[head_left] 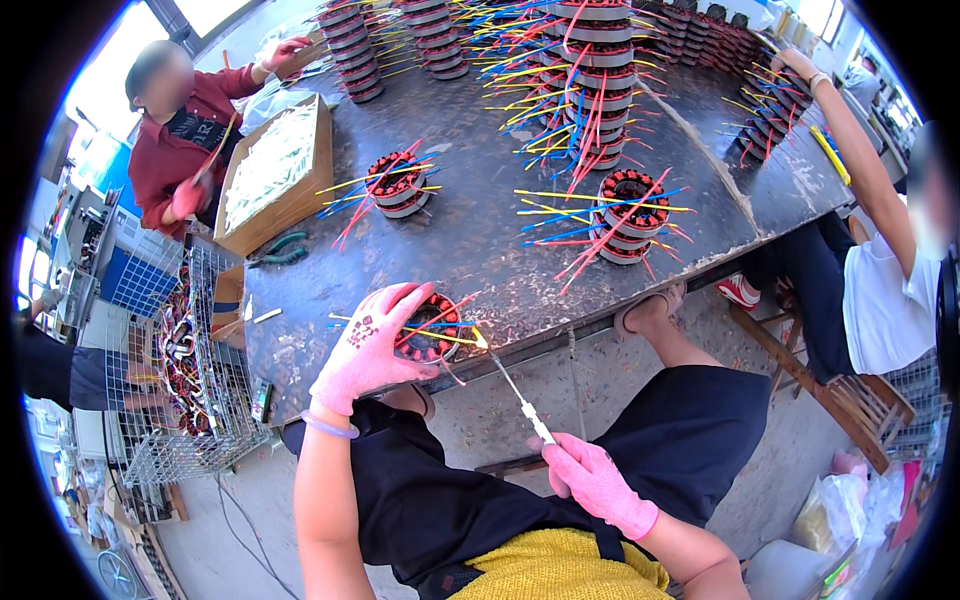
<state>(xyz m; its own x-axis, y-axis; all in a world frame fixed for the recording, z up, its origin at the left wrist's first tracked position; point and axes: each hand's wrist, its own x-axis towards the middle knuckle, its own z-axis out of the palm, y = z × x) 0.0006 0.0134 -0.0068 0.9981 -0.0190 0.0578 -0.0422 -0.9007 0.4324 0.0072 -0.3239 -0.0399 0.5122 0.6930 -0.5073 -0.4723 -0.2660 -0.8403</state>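
"Stator (428,348) — where was it?"
"At the table's (475,240) near edge, its wires (450,337) reaching toward three o'clock."
"How were the hands?"
"Apart: the gloved left hand (376,342) clasped the stator from nine o'clock; the gloved right hand (600,482), at four o'clock, gripped a rod (532,413), its tip beside a bright glow at the wire ends."
"Nearby?"
"Pliers (286,257) lay at its ten o'clock, other stators (403,206) at twelve."

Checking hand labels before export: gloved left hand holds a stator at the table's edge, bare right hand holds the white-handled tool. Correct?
Not quite: the right hand isn't bare. The head view shows it in a pink glove. The rest stands: gloved left hand on the stator at the table's edge, right hand on the white-handled tool.
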